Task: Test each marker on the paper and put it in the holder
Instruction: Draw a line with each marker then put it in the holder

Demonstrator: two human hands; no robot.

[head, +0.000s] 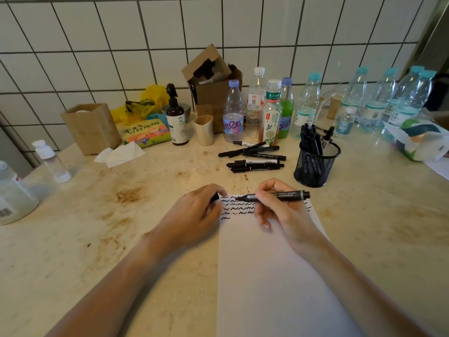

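Far edge: cardboard box (211, 88); plastic bottles (274, 110); pump bottle (176, 117); beige cup (204, 130); left edge: spray bottle (52, 160).

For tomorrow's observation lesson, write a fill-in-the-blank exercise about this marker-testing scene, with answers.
1. The right hand holds an uncapped black ____ over the paper.
2. The left hand pinches the marker's ____.
3. Tested markers stand in a black mesh ____.
4. The squiggles on the paper are ____ in colour.

Answers: marker; cap; holder; black
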